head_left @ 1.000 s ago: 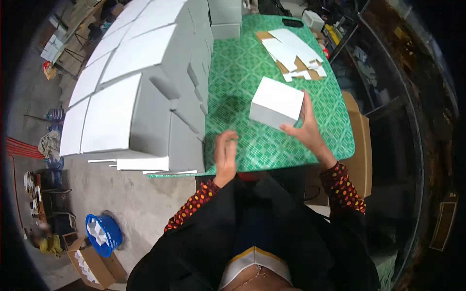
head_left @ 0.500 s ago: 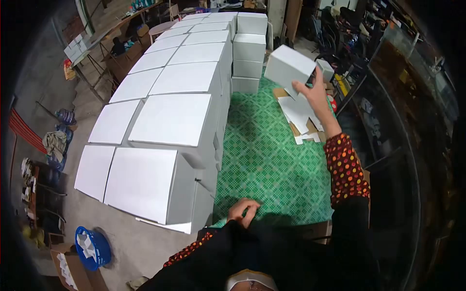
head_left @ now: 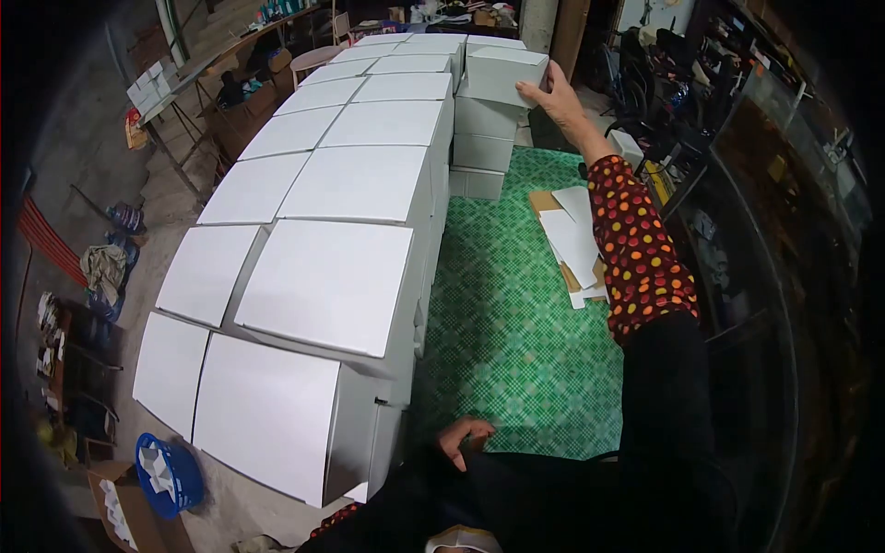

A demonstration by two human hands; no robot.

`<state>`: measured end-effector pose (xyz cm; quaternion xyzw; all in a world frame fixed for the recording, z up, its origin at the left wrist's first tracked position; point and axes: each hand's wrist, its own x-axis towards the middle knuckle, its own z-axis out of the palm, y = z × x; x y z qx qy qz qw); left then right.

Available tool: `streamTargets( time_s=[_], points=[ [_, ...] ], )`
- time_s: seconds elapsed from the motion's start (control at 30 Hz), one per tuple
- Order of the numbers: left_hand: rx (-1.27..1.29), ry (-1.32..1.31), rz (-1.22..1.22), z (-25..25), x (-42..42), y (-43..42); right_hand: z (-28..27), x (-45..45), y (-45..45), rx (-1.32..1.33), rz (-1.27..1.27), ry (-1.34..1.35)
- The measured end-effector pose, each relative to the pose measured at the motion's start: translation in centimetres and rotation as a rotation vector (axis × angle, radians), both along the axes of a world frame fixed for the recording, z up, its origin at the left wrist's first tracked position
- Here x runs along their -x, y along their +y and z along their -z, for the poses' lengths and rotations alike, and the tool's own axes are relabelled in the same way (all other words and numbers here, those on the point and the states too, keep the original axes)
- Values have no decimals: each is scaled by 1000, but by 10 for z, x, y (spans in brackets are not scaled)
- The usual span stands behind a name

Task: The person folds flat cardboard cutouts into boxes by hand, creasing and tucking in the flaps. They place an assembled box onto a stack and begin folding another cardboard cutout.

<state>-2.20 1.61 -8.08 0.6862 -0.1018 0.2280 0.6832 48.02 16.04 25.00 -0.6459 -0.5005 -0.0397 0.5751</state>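
Note:
My right hand (head_left: 560, 100) grips a white cardboard box (head_left: 502, 74) by its right end, thumb on the near side and fingers at the far side. This box is slightly tilted, over the top of a column of white boxes (head_left: 483, 152); I cannot tell whether it rests on them. My left hand (head_left: 464, 439) hangs low by the near table edge, close to my body. It holds nothing, and its fingers are loosely bent with the thumb apart. Large rows of stacked white boxes (head_left: 313, 276) stand to its left.
A green patterned cloth (head_left: 516, 341) covers the table. Flat white and brown cardboard pieces (head_left: 570, 240) lie at its right side. On the floor at left are a blue basket (head_left: 189, 475) with white pieces and a brown carton (head_left: 147, 507). Glass panels (head_left: 751, 221) stand at right.
My right hand has carried the white box from above the cardboard pieces leftward and away to the top of the column. My left hand has loosened slightly, and the view has shifted.

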Motion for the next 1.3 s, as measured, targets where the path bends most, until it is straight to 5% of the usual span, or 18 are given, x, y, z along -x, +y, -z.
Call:
streamTargets(
  time_s=[0.3, 0.7, 0.77, 0.8, 0.93, 1.13, 1.3],
  points=[
    [54, 53, 157, 16, 4, -2, 26, -5, 32, 202, 279, -114],
    [-13, 3, -263, -36, 7, -26, 63, 15, -64, 377, 262, -54],
    [270, 153, -200, -50, 7, -29, 112, -40, -101, 564, 398, -456],
    [365, 203, -182, -57, 8, -31, 123, -44, -125, 726, 414, -395],
    [155, 260, -457, -76, 3, -44, 157, -26, -198, 1120, 404, -183],
    [63, 207, -474, -94, -1, -42, 212, -10, -228, 1130, 555, -314],
    [20, 285, -517, -102, 1, -44, 202, -41, -246, 1144, 309, -253]
  ],
)
